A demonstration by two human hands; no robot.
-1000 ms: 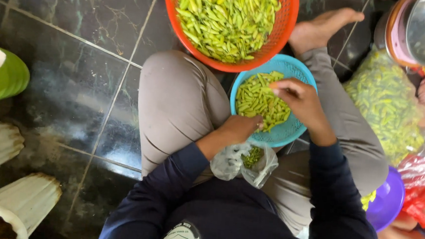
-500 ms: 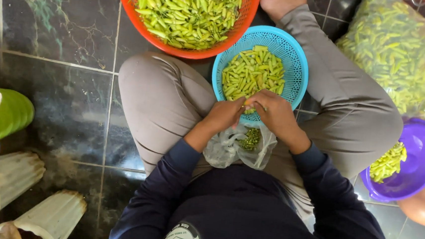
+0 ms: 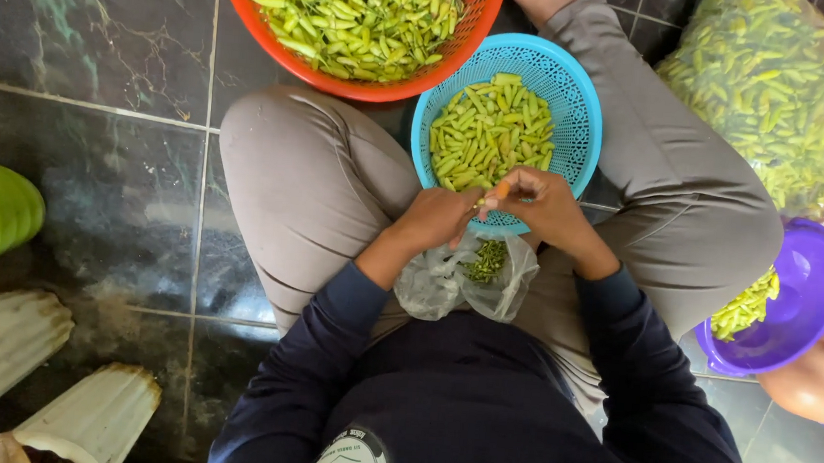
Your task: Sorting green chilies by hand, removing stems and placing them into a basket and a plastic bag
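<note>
A small chili (image 3: 494, 193) is pinched between the fingertips of the left hand (image 3: 437, 219) and the right hand (image 3: 541, 204), both closed on it, above a clear plastic bag (image 3: 457, 283) of stems in the lap. Just beyond is seen a blue basket (image 3: 575, 108) of green chilies; an orange basket (image 3: 364, 85) lies farther out.

A single head-worn camera looks almost straight down from above the seated person, close over the lap. The torso fills the bottom edge, the dark tiled floor (image 3: 95, 64) the left side, and the baskets run off the top and right edges.
</note>
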